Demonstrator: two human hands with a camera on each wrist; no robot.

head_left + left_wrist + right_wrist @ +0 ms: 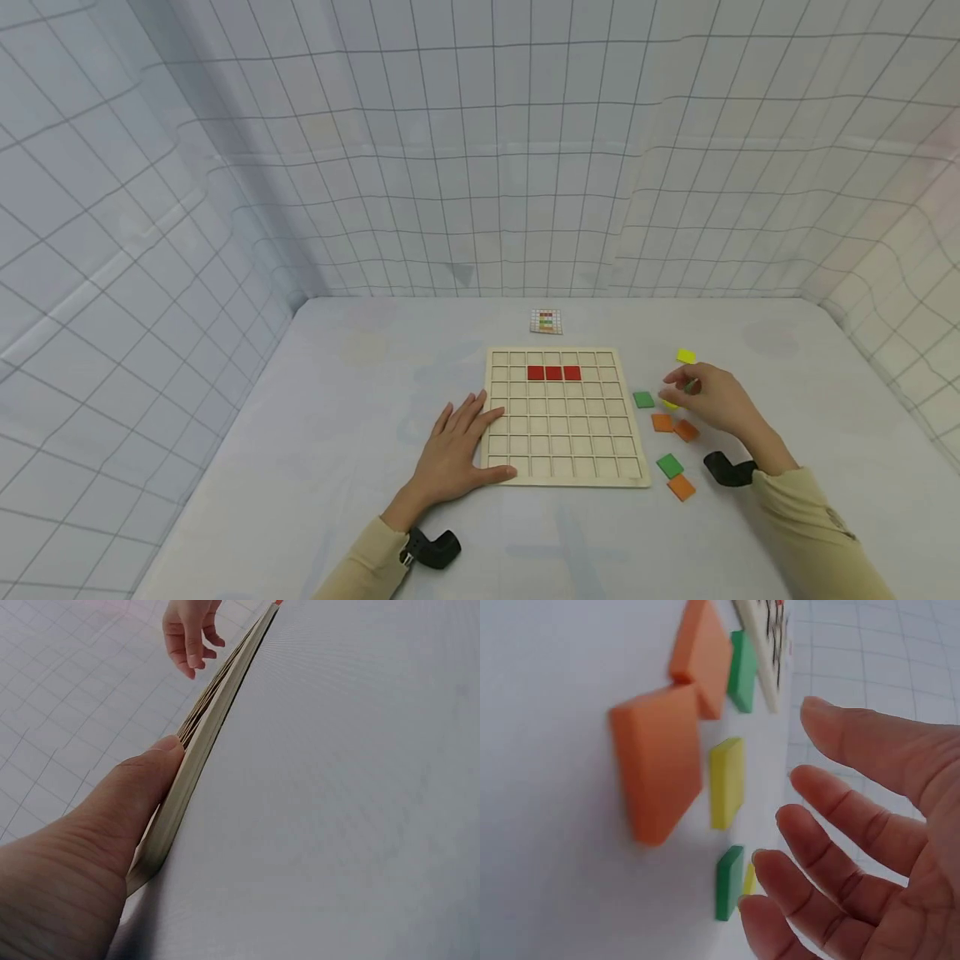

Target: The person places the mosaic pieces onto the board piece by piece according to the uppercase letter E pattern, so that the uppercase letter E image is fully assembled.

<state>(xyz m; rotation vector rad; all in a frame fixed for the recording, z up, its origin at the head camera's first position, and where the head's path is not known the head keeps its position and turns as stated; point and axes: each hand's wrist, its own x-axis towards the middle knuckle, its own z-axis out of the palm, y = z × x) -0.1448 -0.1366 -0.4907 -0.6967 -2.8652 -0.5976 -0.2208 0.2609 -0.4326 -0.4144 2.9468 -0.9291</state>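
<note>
Down on the pale table [337, 433], the left hand [457, 454] lies flat with fingers straight and spread, palm on the tabletop and thumb against the near-left edge of the square light wooden grid board [566, 462]. The left wrist view shows that thumb [142, 787] pressed along the board's thin side edge [202, 742]. Three red square tiles [553, 372] sit side by side in the board's second row from the far edge.

Meanwhile the right hand [712, 398] hovers just right of the board over a scatter of loose coloured tiles, fingers relaxed and slightly bent, gripping nothing. In the right wrist view its fingertips [780, 862] hang just above a small green square tile [729, 883] and close to a yellow square tile [727, 782], without clearly touching either. Two orange square tiles [679, 720] lie beside the yellow one, overlapping at a corner.

From the head view, another green square tile [643, 399] lies between the board and the right hand, a further yellow tile [686, 357] lies beyond the hand, and a green and orange pair [675, 477] lies nearer the person, close to the board's near-right corner. A small printed pattern card [546, 322] lies on the table beyond the board. Beige sleeves [813, 533] cover both forearms, and a black wrist mount [729, 469] sits at each wrist.
</note>
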